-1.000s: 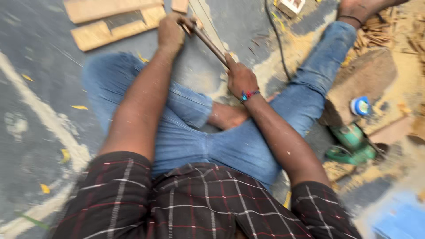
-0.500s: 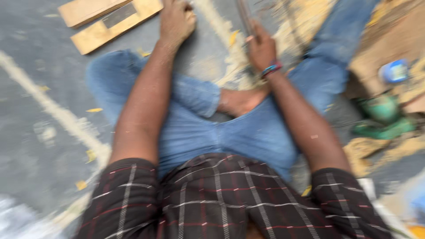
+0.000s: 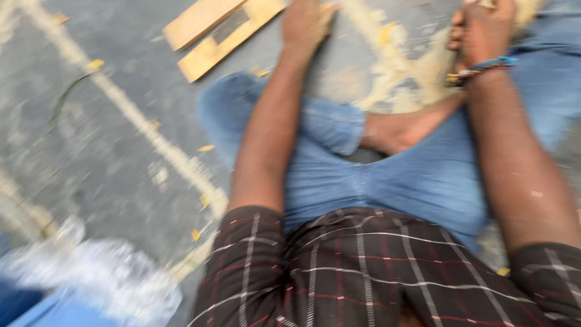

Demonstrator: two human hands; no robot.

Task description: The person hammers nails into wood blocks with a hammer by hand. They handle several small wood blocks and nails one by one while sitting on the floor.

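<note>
I sit on the grey floor (image 3: pixel 109 157) with my legs in blue jeans (image 3: pixel 417 175), one bare foot (image 3: pixel 393 130) tucked in under my knee. My left hand (image 3: pixel 305 24) reaches forward to the floor near the top edge; its fingers are curled together, and through the blur I cannot tell whether they grip anything. My right hand (image 3: pixel 481 27), with a beaded band (image 3: pixel 481 68) at the wrist, is bunched up at the top edge too, and I cannot tell what its fingers close on. Pale sawdust (image 3: pixel 399 66) lies spread on the floor between my hands. Two flat wood pieces (image 3: pixel 221 27), light tan, lie side by side, slanted, just left of my left hand.

A second ago a thin dark rod ran between my hands; now I cannot make it out. The green tool and the blue-lidded tin at my right have gone out of view, and the wood pieces sit nearer the middle.
</note>
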